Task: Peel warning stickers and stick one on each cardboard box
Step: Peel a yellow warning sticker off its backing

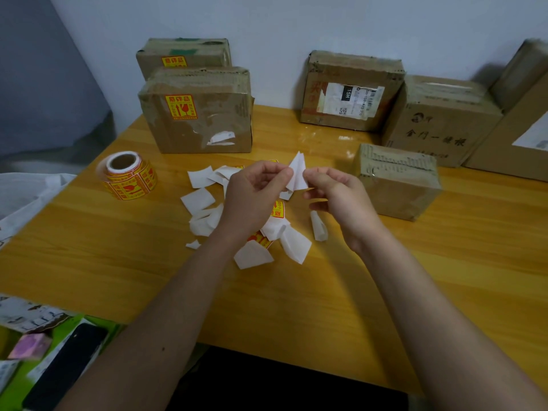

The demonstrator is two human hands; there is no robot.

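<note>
A yellow wooden table (89,262) is set against a pale wall (267,22). At its near left corner, a black phone (63,369) and a small pink block (31,347) are seen on a green surface (98,324). A crumpled white plastic bag (26,191) is seen off the left edge.

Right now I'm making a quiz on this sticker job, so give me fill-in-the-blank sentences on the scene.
1. The sticker roll stands to the ____ of the paper scraps.
2. Both hands pinch a ____ piece of backing paper.
3. The two boxes already bearing warning stickers stand at the table's far ____.

Missing: left; white; left
</note>
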